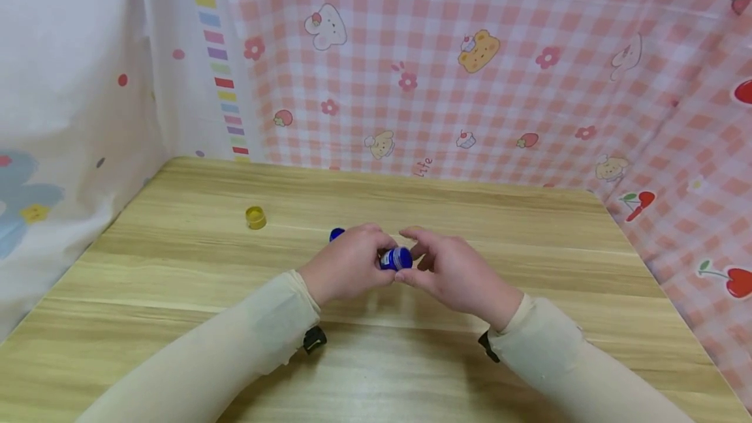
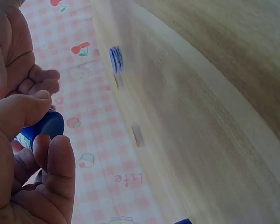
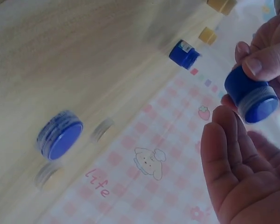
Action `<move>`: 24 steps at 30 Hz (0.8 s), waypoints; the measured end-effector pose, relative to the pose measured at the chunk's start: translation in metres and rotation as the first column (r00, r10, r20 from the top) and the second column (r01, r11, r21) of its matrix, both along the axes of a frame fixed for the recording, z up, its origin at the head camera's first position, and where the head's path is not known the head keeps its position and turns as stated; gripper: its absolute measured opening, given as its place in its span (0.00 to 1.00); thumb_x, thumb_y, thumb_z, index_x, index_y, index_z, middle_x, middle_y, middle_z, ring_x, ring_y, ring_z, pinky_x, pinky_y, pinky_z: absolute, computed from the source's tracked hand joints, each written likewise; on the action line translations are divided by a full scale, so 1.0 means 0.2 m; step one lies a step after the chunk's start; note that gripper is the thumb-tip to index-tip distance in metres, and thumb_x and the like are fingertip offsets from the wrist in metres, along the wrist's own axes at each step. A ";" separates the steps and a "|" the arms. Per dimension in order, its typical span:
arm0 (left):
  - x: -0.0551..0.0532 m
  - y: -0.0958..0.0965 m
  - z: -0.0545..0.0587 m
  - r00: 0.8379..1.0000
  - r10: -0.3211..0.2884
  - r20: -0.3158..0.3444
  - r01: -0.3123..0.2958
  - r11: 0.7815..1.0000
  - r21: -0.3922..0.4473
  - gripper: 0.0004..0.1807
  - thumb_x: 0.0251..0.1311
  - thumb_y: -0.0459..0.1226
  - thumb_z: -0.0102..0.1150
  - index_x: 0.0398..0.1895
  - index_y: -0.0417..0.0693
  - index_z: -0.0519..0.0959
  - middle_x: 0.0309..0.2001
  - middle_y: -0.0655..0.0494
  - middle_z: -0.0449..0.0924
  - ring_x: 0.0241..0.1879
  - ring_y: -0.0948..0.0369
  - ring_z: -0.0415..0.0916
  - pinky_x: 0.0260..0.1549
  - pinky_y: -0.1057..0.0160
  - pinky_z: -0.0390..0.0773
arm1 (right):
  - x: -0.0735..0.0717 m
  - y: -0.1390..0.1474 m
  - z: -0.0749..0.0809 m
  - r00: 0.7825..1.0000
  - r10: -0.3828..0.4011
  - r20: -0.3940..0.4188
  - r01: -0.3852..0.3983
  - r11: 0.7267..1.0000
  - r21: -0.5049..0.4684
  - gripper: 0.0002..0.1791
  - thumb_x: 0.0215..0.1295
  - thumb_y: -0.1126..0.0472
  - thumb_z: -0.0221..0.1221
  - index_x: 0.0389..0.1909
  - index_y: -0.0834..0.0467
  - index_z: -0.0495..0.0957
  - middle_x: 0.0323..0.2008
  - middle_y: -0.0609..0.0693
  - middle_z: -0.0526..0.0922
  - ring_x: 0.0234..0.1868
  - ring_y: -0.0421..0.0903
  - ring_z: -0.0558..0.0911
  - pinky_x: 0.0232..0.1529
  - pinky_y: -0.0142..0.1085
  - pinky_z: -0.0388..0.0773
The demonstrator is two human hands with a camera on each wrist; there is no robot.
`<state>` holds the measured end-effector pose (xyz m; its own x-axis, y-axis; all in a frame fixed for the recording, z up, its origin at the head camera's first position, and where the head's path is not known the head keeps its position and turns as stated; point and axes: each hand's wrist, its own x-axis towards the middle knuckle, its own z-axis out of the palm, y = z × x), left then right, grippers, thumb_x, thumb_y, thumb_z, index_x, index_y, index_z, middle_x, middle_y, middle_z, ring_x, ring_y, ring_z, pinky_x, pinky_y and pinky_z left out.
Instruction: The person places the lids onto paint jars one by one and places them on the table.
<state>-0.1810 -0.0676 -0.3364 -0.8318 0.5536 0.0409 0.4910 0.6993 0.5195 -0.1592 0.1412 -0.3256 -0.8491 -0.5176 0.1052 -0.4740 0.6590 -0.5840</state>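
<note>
My left hand (image 1: 350,263) grips a small blue paint jar (image 1: 396,258) by its body, thumb on one side and fingers on the other. The jar lies tilted, its ridged end turned toward the right hand. Beside that end, my right hand (image 1: 464,273) holds nothing. Its fingers (image 3: 224,144) are fairly straight, and the thumb comes close to the jar; whether it touches, I cannot tell. A second blue jar (image 3: 183,53) is on the table, mostly hidden behind the left hand in the head view.
A yellow round container (image 1: 255,217) stands at the back left of the wooden table (image 1: 529,220). On the tabletop lie a blue ridged disc, lid-like (image 3: 60,135), and a clear ridged piece (image 3: 101,129), both out of sight in the head view. Patterned cloth (image 1: 435,103) encloses the table.
</note>
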 end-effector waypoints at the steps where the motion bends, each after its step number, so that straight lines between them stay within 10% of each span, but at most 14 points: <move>1: 0.00 0.00 0.00 1.000 0.002 -0.001 -0.002 1.000 -0.001 0.16 0.65 0.45 0.73 0.49 0.45 0.87 0.41 0.56 0.80 0.38 0.63 0.77 0.40 0.66 0.81 | 0.00 0.00 0.00 1.000 0.013 -0.012 -0.013 1.000 -0.007 0.28 0.68 0.58 0.71 0.66 0.61 0.77 0.43 0.51 0.90 0.36 0.37 0.87 0.38 0.33 0.84; 11: 0.00 0.00 0.00 1.000 -0.010 0.006 0.010 1.000 0.009 0.16 0.65 0.46 0.73 0.49 0.46 0.87 0.41 0.57 0.81 0.38 0.63 0.77 0.38 0.67 0.80 | 0.00 0.00 -0.01 1.000 0.009 0.000 -0.009 1.000 -0.027 0.09 0.71 0.59 0.68 0.49 0.55 0.84 0.35 0.45 0.89 0.33 0.34 0.84 0.35 0.31 0.81; 19: -0.01 0.00 -0.01 1.000 0.002 0.018 -0.002 1.000 0.008 0.15 0.65 0.45 0.73 0.48 0.46 0.87 0.41 0.57 0.80 0.37 0.63 0.77 0.37 0.67 0.81 | 0.00 0.01 -0.01 1.000 0.021 0.003 -0.021 1.000 0.004 0.26 0.68 0.59 0.70 0.64 0.61 0.77 0.37 0.47 0.90 0.31 0.35 0.84 0.34 0.31 0.81; 24: -0.01 0.00 -0.01 1.000 0.004 0.020 -0.004 1.000 0.006 0.17 0.65 0.45 0.73 0.52 0.47 0.87 0.41 0.58 0.80 0.38 0.64 0.77 0.38 0.67 0.82 | 0.00 0.01 -0.02 0.999 0.023 -0.022 -0.023 1.000 -0.008 0.18 0.68 0.64 0.69 0.58 0.55 0.82 0.40 0.47 0.90 0.35 0.36 0.85 0.36 0.31 0.82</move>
